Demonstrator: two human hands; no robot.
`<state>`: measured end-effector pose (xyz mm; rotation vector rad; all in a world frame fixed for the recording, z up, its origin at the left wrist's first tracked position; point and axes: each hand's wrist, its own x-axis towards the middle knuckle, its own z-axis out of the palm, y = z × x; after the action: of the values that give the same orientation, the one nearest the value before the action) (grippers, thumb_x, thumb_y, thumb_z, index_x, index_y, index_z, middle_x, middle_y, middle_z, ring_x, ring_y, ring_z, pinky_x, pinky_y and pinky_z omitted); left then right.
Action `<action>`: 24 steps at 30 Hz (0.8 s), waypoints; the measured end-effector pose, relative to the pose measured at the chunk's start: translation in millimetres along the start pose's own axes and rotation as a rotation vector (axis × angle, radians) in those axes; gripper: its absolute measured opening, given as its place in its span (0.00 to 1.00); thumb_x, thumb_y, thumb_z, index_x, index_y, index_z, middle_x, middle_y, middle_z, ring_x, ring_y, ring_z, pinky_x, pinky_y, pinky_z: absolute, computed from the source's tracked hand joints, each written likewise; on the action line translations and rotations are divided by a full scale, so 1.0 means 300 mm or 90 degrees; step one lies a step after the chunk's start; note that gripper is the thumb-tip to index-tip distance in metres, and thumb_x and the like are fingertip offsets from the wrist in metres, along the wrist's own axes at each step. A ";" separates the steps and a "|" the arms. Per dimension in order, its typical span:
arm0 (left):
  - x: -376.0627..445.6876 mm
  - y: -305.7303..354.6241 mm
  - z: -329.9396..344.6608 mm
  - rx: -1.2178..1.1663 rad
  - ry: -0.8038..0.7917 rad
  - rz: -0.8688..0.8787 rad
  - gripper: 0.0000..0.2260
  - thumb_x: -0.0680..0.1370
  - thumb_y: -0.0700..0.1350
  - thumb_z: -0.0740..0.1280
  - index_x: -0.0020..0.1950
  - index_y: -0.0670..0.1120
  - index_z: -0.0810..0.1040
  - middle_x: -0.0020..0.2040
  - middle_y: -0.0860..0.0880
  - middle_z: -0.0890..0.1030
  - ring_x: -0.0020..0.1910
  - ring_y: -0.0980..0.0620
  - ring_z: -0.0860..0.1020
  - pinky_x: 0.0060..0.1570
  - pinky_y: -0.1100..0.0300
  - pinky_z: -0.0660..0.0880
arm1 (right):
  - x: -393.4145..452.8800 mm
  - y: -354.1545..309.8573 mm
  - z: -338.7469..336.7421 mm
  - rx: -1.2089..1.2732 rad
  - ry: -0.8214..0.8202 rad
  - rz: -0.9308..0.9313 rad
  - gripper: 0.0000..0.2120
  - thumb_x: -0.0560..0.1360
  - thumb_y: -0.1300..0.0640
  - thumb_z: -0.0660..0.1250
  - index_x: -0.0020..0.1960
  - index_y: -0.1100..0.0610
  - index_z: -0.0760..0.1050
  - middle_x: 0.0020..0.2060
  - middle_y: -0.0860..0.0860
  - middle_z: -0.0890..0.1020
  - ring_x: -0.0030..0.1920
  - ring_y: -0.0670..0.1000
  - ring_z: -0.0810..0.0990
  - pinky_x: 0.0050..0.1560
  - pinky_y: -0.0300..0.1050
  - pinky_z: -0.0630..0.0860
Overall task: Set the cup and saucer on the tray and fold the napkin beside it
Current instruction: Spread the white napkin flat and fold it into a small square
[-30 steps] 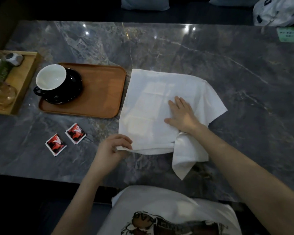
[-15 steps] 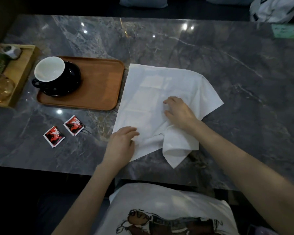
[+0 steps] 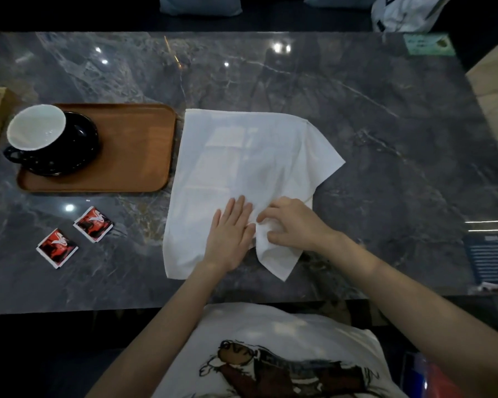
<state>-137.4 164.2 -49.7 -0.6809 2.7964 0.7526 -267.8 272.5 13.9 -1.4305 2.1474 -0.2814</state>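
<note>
At far left the cup (image 3: 36,127) sat on its saucer (image 3: 69,145), both on the wooden tray (image 3: 133,150). Just right of the tray lay the white napkin (image 3: 242,156) on the marble table (image 3: 385,139), its long axis running away from the person. The left hand (image 3: 230,234) pressed flat, fingers straight, on its near part. Touching it, the right hand (image 3: 293,225) apparently pinched the rumpled near-right corner, so the loose flap lay nearest that hand.

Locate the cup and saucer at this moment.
In the head view, the cup sits on its black saucer at the left end of the wooden tray, left of the napkin.
</note>
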 end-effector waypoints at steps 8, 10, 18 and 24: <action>0.012 -0.016 0.021 -0.001 0.011 0.011 0.35 0.71 0.64 0.36 0.75 0.50 0.48 0.77 0.51 0.45 0.72 0.58 0.39 0.71 0.54 0.39 | -0.057 0.038 -0.059 0.173 0.136 0.061 0.06 0.70 0.59 0.67 0.45 0.58 0.82 0.42 0.51 0.75 0.48 0.48 0.68 0.46 0.37 0.67; 0.020 -0.018 0.014 -0.008 0.021 0.008 0.35 0.71 0.64 0.36 0.75 0.50 0.48 0.77 0.51 0.45 0.72 0.59 0.38 0.71 0.54 0.38 | -0.082 0.059 -0.098 0.276 0.206 0.112 0.05 0.69 0.64 0.66 0.41 0.61 0.80 0.44 0.52 0.78 0.50 0.49 0.70 0.48 0.37 0.67; 0.086 -0.028 -0.023 -0.032 -0.002 -0.016 0.35 0.73 0.64 0.45 0.76 0.49 0.48 0.77 0.50 0.43 0.75 0.52 0.41 0.72 0.49 0.39 | -0.181 0.193 -0.198 0.254 0.333 0.214 0.13 0.66 0.73 0.59 0.36 0.60 0.79 0.48 0.53 0.79 0.52 0.49 0.67 0.49 0.25 0.61; 0.121 -0.058 -0.044 0.017 -0.017 0.016 0.40 0.70 0.70 0.43 0.76 0.48 0.47 0.77 0.48 0.44 0.76 0.49 0.42 0.72 0.46 0.42 | -0.257 0.300 -0.149 0.068 0.265 0.217 0.11 0.64 0.65 0.59 0.35 0.62 0.80 0.49 0.56 0.78 0.54 0.54 0.69 0.55 0.41 0.63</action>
<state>-161.8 130.0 -55.8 -0.6266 2.7911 0.7215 -340.4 374.1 34.9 -0.9850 2.6157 -0.5942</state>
